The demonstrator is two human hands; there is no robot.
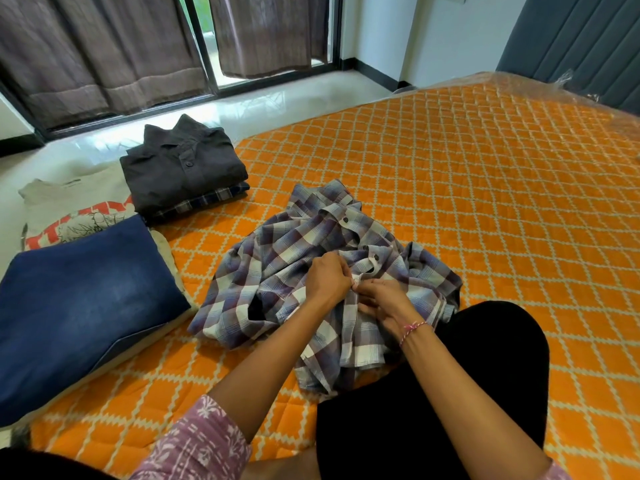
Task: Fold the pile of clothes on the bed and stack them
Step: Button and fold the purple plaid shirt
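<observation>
We sit on the bed (450,174), its orange quilt carrying everything. At our left lie folded jeans (86,299) over a printed tee (69,216), and beyond them a dark shirt (183,168) stacked on a checked one. The plaid shirt (277,258) lies crumpled just before our knees, not yet flattened. Our left hand (327,278) and right hand (384,303) meet at its placket, each pinching the fabric, apparently working a button. We judge a mismatched buttonhole would skew the front, and folding over these bunched wrinkles would give a lumpy, unstable stack.
</observation>
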